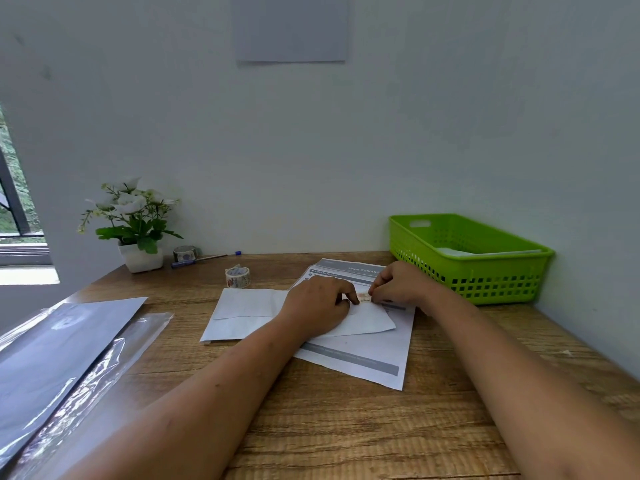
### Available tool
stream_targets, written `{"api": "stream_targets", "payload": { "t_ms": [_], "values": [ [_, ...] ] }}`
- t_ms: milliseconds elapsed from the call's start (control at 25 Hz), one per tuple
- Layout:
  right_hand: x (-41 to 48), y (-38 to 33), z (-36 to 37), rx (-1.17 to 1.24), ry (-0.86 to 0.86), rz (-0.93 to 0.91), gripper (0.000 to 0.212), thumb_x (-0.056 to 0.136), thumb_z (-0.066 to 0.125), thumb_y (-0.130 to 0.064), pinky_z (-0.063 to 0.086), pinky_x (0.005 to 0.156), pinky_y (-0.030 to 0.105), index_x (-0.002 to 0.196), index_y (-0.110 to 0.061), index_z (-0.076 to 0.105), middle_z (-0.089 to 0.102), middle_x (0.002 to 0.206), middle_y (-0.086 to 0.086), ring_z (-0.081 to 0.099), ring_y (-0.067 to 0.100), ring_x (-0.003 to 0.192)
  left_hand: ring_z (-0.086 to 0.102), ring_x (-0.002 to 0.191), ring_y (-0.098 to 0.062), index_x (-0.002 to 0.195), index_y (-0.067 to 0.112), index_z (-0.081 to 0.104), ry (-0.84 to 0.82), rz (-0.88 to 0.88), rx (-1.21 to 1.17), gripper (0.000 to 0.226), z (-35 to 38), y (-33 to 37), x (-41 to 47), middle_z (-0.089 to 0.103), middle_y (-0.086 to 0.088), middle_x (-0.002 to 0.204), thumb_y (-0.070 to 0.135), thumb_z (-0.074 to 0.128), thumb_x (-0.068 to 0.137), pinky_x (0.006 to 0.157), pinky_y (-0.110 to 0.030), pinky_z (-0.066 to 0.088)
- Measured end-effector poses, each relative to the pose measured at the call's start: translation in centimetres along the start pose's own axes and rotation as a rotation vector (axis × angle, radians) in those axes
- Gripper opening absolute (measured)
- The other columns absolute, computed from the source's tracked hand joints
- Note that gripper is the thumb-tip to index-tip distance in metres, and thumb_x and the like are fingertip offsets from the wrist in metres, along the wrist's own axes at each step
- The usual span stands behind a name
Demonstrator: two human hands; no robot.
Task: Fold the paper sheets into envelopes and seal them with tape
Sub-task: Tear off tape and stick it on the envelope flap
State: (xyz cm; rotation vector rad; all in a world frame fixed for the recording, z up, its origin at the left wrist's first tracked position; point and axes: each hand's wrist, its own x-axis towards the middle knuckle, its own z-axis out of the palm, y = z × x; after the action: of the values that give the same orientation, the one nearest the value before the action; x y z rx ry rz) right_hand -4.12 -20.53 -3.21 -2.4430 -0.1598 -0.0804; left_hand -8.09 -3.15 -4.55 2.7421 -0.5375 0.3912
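Wooden desk holds an envelope; left hand and right hand pinch tape on it.

— Where's the camera sitting?
— On the person's head, facing forward and tipped down at the counter. Both arms come in from the bottom edge and reach away from the lens.
— How close is it?
— Close, at arm's reach. The left hand and right hand meet at a strip of tape just right of the frame's middle.
— And how wide?
— Very wide. The wall fills the upper half. A potted plant stands far left on the counter, a green basket far right, and a window slips in at the left edge.
— Other angles?
— Just this one.
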Motion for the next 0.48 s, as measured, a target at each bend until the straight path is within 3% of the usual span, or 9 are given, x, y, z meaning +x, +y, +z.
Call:
{"api": "stream_targets", "payload": {
  "t_ms": [120,320,400,480],
  "values": [
    [0.07,0.02,0.27,0.033,0.021,0.016,0.021,0.072,0.077,-0.017,0.045,0.069,0.027,0.085,0.000,0.074,0.068,0.083,0.011,0.057,0.018,0.078,0.057,0.089,-0.013,0.105,0.037,0.066,-0.007,-0.003,-0.005,0.026,0.05,-0.14,0.02,0.065,0.008,0.102,0.025,0.047,0.091,0.079,-0.029,0.049],
    [0.45,0.26,0.36,0.052,0.026,0.034,0.001,0.070,0.074,-0.008,0.053,0.075,0.032,0.071,-0.007,0.073,0.073,0.088,0.015,0.061,0.020,0.079,0.051,0.080,-0.009,0.106,0.037,0.066,0.006,-0.004,-0.011,0.026,0.25,-0.34,0.16,0.065,0.008,0.102,0.026,0.047,0.091,0.076,-0.027,0.047],
    [0.77,0.63,0.25,0.093,0.031,0.047,0.004,0.071,0.069,-0.004,0.055,0.082,0.038,0.072,-0.003,0.073,0.073,0.092,0.018,0.066,0.025,0.085,0.051,0.080,-0.009,0.107,0.037,0.065,-0.010,-0.015,-0.017,0.026,0.27,-0.40,0.21,0.065,0.007,0.102,0.027,0.048,0.092,0.078,-0.028,0.048],
    [0.79,0.75,0.21,0.103,0.029,0.054,0.008,0.071,0.070,-0.007,0.055,0.078,0.037,0.074,0.000,0.073,0.072,0.085,0.017,0.067,0.028,0.084,0.054,0.086,-0.009,0.108,0.037,0.066,-0.051,-0.032,-0.042,0.025,-0.03,-0.70,0.24,0.065,0.007,0.104,0.028,0.049,0.092,0.082,-0.029,0.050]
  ]
}}
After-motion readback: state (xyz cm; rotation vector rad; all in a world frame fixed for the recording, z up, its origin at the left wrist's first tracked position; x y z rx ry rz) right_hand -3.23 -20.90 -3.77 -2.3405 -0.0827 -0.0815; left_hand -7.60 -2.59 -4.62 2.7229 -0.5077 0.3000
